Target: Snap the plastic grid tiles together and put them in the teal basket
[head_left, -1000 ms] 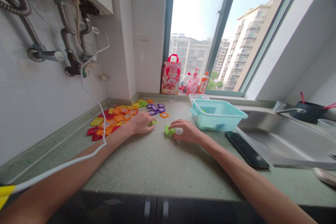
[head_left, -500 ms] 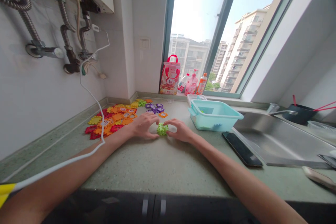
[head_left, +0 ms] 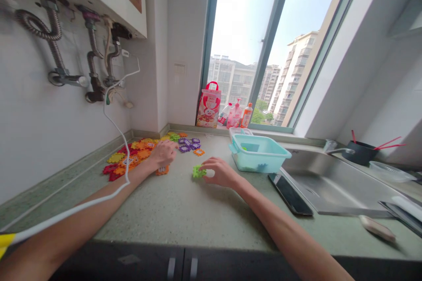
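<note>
My right hand (head_left: 219, 172) pinches a green interlocking foam-like puzzle piece cluster (head_left: 199, 171) by its right side, low over the countertop. My left hand (head_left: 164, 153) is at the right edge of a pile of orange, red and yellow notched puzzle pieces (head_left: 135, 156). Its fingers are bent and partly hidden, so I cannot see whether they grip anything. Just below that hand lies an orange puzzle piece (head_left: 162, 170) with a printed label. Several purple puzzle pieces (head_left: 189, 145) and a single orange puzzle piece (head_left: 199, 152) lie beyond, between the hands.
A turquoise plastic tub (head_left: 260, 153) stands right of my right hand, with a black phone (head_left: 290, 194) in front of it. Further right is a steel sink (head_left: 323, 180). A white cable (head_left: 123, 140) hangs across my left forearm. Bottles (head_left: 234, 115) stand on the sill.
My left hand has let go of the green cluster and moved left to the coloured pile. The right hand keeps hold of the cluster. The camera view has shifted slightly.
</note>
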`<state>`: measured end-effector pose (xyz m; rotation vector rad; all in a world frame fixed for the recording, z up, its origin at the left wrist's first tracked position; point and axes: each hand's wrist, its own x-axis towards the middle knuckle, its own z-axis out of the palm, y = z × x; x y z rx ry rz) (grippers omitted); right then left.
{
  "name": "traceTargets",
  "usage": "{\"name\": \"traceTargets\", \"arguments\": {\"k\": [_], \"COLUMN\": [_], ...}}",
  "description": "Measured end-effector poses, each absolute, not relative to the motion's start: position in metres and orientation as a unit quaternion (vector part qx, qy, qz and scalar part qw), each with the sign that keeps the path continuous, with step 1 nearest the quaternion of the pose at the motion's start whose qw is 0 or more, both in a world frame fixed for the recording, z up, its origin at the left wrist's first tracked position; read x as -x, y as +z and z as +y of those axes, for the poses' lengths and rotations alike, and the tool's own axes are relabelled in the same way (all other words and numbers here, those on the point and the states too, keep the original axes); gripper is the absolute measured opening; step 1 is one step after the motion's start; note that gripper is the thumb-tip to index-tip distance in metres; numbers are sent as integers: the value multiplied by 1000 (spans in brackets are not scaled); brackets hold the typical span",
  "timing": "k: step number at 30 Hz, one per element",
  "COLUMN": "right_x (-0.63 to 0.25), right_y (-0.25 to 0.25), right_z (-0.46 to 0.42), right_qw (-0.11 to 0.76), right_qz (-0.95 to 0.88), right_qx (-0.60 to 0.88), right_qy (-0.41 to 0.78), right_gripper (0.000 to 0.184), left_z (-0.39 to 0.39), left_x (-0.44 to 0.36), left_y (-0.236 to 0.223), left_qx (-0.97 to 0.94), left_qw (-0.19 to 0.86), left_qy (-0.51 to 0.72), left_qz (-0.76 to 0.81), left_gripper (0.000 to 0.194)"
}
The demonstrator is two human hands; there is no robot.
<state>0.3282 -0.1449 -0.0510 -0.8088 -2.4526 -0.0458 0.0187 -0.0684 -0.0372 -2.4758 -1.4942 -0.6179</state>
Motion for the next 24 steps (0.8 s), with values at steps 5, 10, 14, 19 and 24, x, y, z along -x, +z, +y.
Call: {"name": "traceTargets", "arguments": {"k": [5, 10, 14, 19, 24], "right_x": [-374, -447, -481, -482, -452], "right_y": [-2, 27, 22, 18, 28], "right_z": [-152, -150, -146, -145, -152], "right_qw": [354, 382, 276, 277, 368], "right_qz": [-848, -684, -615, -603, -664], "right_qx": [347, 558, 707, 701, 575], "right_qy": [-188, -275, -215, -259, -306], "right_gripper": [29, 28, 30, 40, 34], "left_z": [-47, 5, 52, 83, 86], "left_x": [-8, -14, -25, -27, -25], "left_y": [-33, -22, -16, -25, -34], "left_qx": [812, 808, 797, 780, 784], "left_qw": [86, 74, 51, 18, 25], "left_qy": [-201, -110, -80, -41, -38], "left_qz": [-541, -574, -596, -624, -619], "left_gripper": [53, 69, 76, 67, 64]}}
